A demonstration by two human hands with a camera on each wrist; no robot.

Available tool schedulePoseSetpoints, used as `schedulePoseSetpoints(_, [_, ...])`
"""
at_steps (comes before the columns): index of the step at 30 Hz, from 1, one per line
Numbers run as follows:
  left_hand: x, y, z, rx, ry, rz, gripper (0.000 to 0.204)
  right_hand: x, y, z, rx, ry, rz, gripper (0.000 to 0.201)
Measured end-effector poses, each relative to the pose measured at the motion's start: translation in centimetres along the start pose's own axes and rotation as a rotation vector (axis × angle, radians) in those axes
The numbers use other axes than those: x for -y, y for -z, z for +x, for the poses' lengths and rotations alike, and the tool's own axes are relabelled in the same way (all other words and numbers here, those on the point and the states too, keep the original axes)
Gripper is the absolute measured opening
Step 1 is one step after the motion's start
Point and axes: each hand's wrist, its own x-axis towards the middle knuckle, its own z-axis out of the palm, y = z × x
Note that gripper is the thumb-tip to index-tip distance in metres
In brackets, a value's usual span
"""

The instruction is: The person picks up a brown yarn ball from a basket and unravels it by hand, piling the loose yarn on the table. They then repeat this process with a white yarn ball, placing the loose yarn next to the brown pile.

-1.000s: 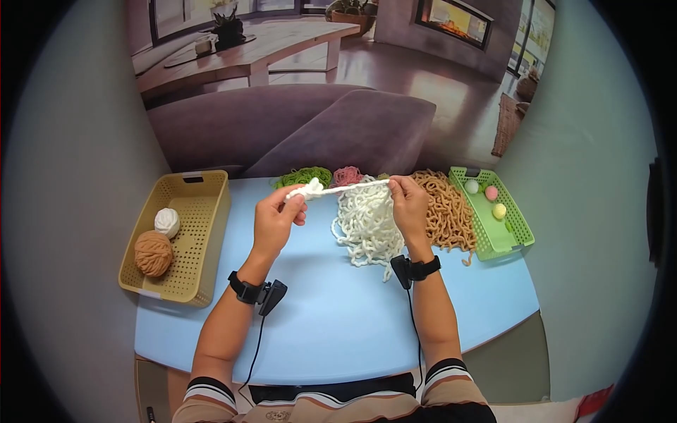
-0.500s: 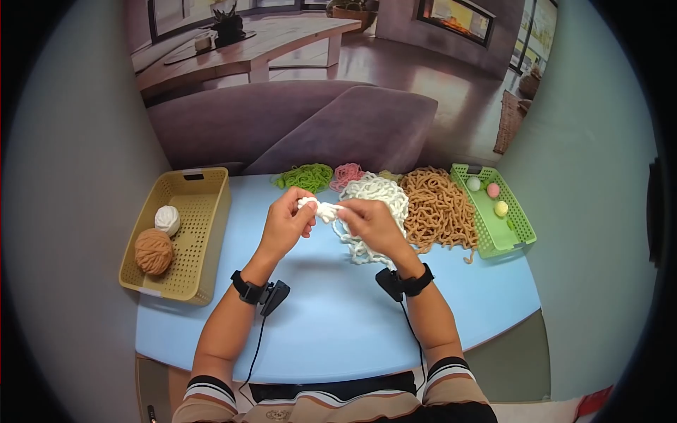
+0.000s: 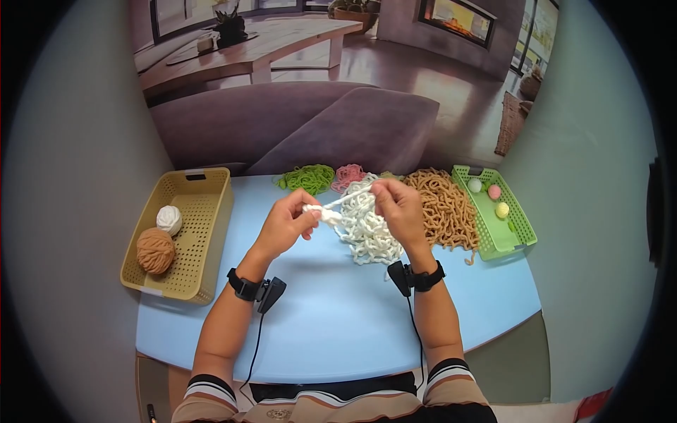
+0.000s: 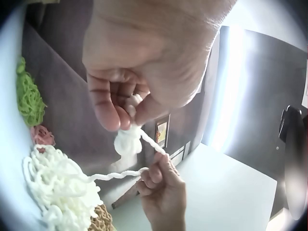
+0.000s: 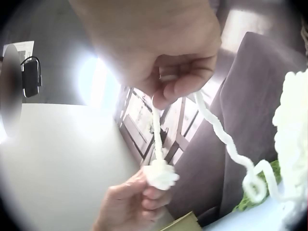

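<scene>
My left hand pinches a small wound bundle of thick white yarn between thumb and fingers, raised over the table. From that bundle a white strand runs up to my right hand, whose thumb and fingertips pinch it. Past the right fingers the strand trails down to a loose heap of white yarn on the table. In the left wrist view the bundle hangs just below the left fingertips, with part of it hidden inside the hand.
At left stands a tan basket holding a brown yarn ball and a white one. Brown yarn, green yarn and pink yarn lie along the back. A green basket with small balls stands at right.
My right hand came in from the right to the bundle, then drew back up and to the right with the strand. The left hand shifted slightly right and down, holding the bundle throughout.
</scene>
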Motion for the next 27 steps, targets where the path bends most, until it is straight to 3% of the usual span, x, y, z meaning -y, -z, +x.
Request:
schedulePoseSetpoints(2, [-0.5,-0.4,-0.3,0.096,-0.057,-0.152,0.011,-1.8,0.8,0.5,-0.121,-0.016,-0.089,0.022])
schedulePoseSetpoints(3, [-0.4,-0.5,-0.2,0.048,-0.071,-0.196,0.011,-2.8,1.2,0.8,-0.126,-0.021,-0.156,0.023])
schedulePoseSetpoints(6, [0.1,-0.6,0.1,-0.107,-0.081,-0.266,0.012,-4.4,1.1,0.8,-0.048,-0.078,-0.286,0.021])
schedulePoseSetpoints(9, [1.5,-0.9,0.6,-0.223,-0.025,-0.174,0.014,-5.0,1.6,0.9,0.158,-0.171,-0.657,0.022])
schedulePoseSetpoints(12, [2.2,-1.1,0.7,-0.220,0.028,-0.050,0.015,-6.7,1.6,0.1,0.082,0.181,-0.712,0.030])
schedulePoseSetpoints(15, [1.6,-1.6,0.6,-0.209,0.033,-0.082,0.014,-4.0,-1.2,-0.3,0.222,0.030,-0.287,0.032])
schedulePoseSetpoints(18, [0.8,-1.6,0.4,-0.243,0.012,-0.140,0.013,0.9,-3.6,-1.4,0.455,-0.257,0.041,0.030])
schedulePoseSetpoints(21, [0.9,-1.0,0.5,-0.295,0.003,-0.081,0.013,0.5,-3.6,-1.6,0.526,-0.345,-0.049,0.024])
schedulePoseSetpoints(23, [1.8,-0.6,0.6,-0.287,0.009,-0.002,0.014,0.2,-2.9,-1.3,0.397,-0.218,-0.049,0.021])
schedulePoseSetpoints(26, [1.7,-0.9,0.3,0.062,-0.034,0.249,0.016,0.1,-1.9,-0.9,0.161,-0.102,-0.052,0.020])
schedulePoseSetpoints(27, [1.5,-1.5,0.0,0.146,-0.015,0.074,0.016,-0.7,-1.6,-0.6,0.093,-0.090,-0.074,0.020])
